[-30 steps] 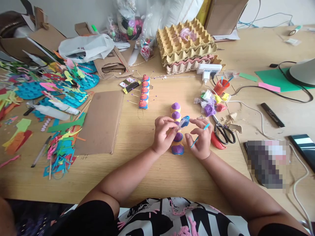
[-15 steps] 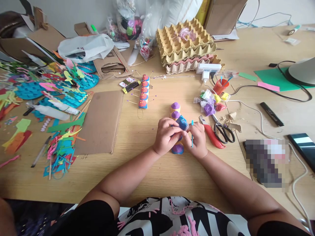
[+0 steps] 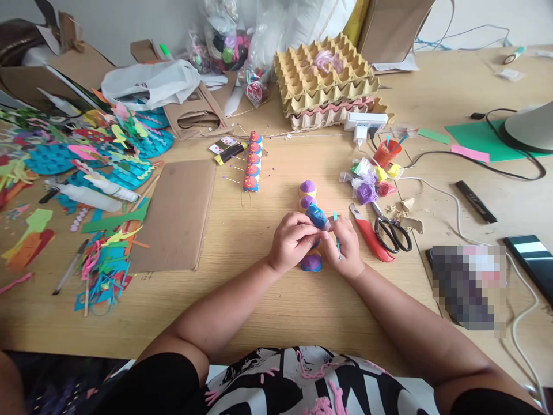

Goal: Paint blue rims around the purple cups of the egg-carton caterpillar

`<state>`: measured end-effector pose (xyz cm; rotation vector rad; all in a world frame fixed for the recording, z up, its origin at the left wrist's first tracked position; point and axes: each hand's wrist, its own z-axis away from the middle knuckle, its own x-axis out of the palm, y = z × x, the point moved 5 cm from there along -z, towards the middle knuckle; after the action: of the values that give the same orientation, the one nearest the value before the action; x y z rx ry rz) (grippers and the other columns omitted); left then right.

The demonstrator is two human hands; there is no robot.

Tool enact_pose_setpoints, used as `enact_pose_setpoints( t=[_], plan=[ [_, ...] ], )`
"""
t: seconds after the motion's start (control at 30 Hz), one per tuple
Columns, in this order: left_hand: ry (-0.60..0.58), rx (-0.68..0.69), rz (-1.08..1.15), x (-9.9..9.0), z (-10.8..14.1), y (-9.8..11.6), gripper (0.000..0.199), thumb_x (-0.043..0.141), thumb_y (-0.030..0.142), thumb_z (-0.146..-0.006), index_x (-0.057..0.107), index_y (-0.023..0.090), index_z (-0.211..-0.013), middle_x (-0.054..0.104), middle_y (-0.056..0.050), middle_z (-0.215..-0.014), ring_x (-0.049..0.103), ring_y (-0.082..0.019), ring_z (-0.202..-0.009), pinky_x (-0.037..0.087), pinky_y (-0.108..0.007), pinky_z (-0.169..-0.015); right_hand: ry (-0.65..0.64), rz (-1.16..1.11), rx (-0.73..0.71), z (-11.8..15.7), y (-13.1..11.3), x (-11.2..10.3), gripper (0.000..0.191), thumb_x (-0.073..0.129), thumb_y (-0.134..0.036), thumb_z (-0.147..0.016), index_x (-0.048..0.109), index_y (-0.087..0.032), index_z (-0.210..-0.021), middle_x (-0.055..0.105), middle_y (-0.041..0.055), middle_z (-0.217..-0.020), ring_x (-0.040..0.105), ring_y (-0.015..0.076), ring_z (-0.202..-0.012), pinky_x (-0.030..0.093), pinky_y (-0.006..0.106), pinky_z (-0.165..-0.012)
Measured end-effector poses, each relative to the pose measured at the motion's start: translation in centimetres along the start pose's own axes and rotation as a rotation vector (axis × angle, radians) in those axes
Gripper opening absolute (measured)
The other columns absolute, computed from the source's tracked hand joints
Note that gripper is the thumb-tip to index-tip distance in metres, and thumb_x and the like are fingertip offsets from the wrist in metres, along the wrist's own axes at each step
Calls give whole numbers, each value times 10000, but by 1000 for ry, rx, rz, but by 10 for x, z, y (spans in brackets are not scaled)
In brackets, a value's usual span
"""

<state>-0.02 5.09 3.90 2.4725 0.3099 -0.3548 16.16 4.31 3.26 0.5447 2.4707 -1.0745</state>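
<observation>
My left hand (image 3: 294, 239) is closed, its fingers pinching a small clear bag of blue clay (image 3: 317, 215). My right hand (image 3: 345, 245) meets it at the bag's lower edge, fingertips bent together, with a thin light-blue modelling tool (image 3: 339, 249) held across its fingers. Both hands are over an egg-carton strip (image 3: 308, 187) whose bumps carry purple clay and some blue at the near end; its middle is hidden by the hands. Farther off stands a finished-looking caterpillar (image 3: 252, 167) of red and blue bumps with thin sticks poking from its sides.
Right of my hands lie a red utility knife (image 3: 372, 235), black-handled scissors (image 3: 392, 230) and bagged clay (image 3: 366, 187). Stacked egg trays (image 3: 326, 75) stand at the back. Left are a cardboard sheet (image 3: 175, 216) and paper scraps (image 3: 106, 265). A white cable (image 3: 458, 216) crosses the right side.
The bag of blue clay has tilted and shifted slightly left and up between my fingers. The light-blue tool in my right hand has changed its slant a little.
</observation>
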Motion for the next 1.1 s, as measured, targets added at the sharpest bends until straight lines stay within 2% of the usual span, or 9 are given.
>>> enact_pose_setpoints(
  t=[0.27,0.53,0.73,0.93,1.1],
  plan=[
    [-13,-122,92,-2,-2,-4,95,763,253,-990,777,225,-900,711,-29,-937,708,-144,-901,587,-295,-832,-7,-22,-28,-1,-2,0,174,521,-319,-1087,560,-261,-927,667,35,-834,630,230,-805,479,416,-733],
    [-24,-100,59,-2,-3,-2,96,743,253,-1000,774,229,-913,714,-32,-933,703,-149,-896,588,-301,-838,-26,-35,-7,-2,-1,1,171,538,-315,-1067,556,-260,-906,661,44,-823,632,236,-795,478,415,-703],
    [-37,-44,31,1,-3,-1,72,731,193,-999,740,222,-934,729,-41,-955,690,-166,-941,583,-322,-877,0,-22,-37,-4,-3,-1,196,529,-284,-1074,521,-256,-880,593,24,-783,564,213,-753,466,385,-682],
    [-50,-82,-1,1,-4,-3,102,711,238,-1021,726,218,-923,739,-44,-958,725,-169,-961,594,-323,-877,-9,-2,-28,-4,-2,0,202,536,-245,-1067,524,-256,-865,568,22,-761,540,211,-727,443,381,-660],
    [-50,-116,59,-1,-4,-7,85,743,216,-996,756,225,-912,753,-38,-983,747,-161,-987,607,-320,-915,-14,24,-55,-4,-2,2,167,521,-233,-1084,559,-259,-924,615,33,-799,583,215,-756,488,379,-689]
  ],
)
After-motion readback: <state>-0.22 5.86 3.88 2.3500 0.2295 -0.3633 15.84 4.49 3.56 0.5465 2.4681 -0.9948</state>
